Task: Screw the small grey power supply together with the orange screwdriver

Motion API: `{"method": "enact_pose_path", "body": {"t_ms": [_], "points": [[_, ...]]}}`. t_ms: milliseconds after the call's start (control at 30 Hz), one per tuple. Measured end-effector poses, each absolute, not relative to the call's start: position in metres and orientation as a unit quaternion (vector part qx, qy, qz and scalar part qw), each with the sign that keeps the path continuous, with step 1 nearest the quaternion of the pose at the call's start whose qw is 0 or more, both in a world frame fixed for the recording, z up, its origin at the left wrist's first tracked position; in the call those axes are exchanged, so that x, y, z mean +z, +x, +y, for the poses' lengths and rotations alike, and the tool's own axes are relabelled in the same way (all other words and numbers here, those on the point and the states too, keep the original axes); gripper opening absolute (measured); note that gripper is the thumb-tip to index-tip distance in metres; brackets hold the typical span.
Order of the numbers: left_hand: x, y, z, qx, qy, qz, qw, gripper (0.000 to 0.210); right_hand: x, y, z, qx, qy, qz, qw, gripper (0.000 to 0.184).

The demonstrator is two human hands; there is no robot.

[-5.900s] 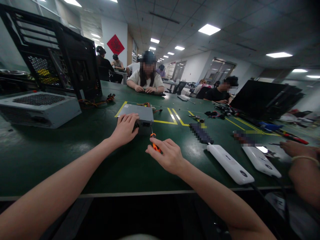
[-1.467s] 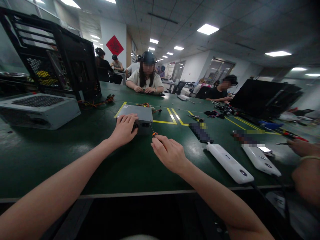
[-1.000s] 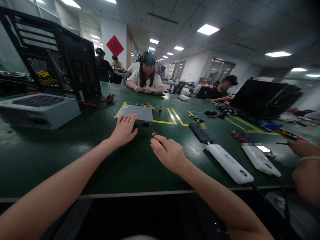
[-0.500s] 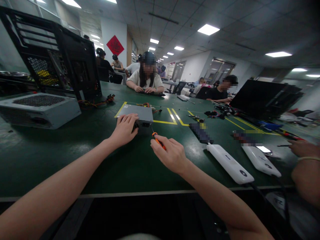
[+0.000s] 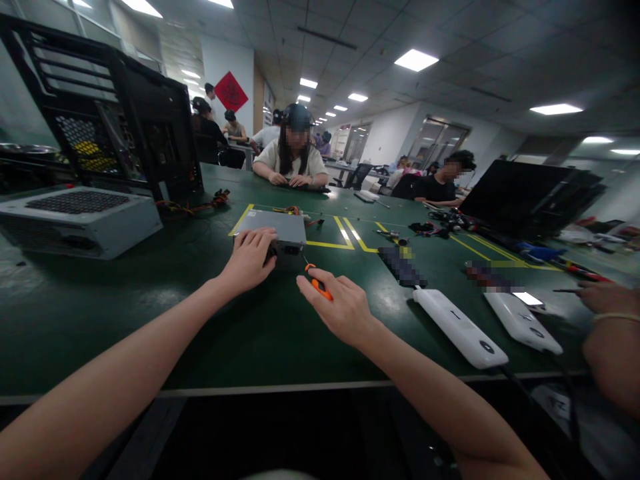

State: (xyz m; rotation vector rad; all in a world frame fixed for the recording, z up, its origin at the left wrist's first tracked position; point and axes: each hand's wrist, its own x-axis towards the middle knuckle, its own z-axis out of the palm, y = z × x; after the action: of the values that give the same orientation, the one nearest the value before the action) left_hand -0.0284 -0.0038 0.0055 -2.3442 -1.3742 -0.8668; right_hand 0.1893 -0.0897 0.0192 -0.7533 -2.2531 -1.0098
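A small grey computer power supply unit point(image 5: 281, 225) lies on the green table in front of me, its socket end toward me. My left hand point(image 5: 253, 259) is closed over its near left side, fingers bent across the top, the thumb partly hidden. In my right hand point(image 5: 345, 303) is a screwdriver point(image 5: 321, 289) with an orange and black handle, pinched between thumb and fingers. Its thin shaft points up at the right corner of the unit's near face. The tip seems to touch that corner, though the contact is too small to make out.
A larger power supply point(image 5: 83, 220) and a black computer case point(image 5: 165, 133) stand at left. On the right are a phone point(image 5: 401, 265), white power banks point(image 5: 460, 327) and loose cables point(image 5: 435, 223). A co-worker's hand point(image 5: 607, 297) is at far right; another person point(image 5: 293, 157) sits opposite.
My right hand's fingers and the screwdriver handle have turned slightly, showing more orange. My left hand and the power supply unit stay put.
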Motion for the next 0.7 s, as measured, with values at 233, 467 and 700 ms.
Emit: {"method": "enact_pose_path", "body": {"t_ms": [233,467,700], "points": [[0.0058,-0.0282,-0.0042,-0.308,-0.814,-0.473,0.135,0.039,0.0199,0.1825,-0.0920,-0.355,-0.271,-0.855,0.263,0.016],[0.0048,-0.0287,-0.0033,-0.305,-0.813,-0.474,0.145,0.038,0.0193,0.1849,-0.0906,-0.389,-0.276,-0.834,0.276,0.017],[0.0042,-0.0289,-0.0034,-0.313,-0.812,-0.472,0.143,0.039,0.0231,0.1824,-0.0949,-0.351,-0.273,-0.859,0.253,0.018]]}}
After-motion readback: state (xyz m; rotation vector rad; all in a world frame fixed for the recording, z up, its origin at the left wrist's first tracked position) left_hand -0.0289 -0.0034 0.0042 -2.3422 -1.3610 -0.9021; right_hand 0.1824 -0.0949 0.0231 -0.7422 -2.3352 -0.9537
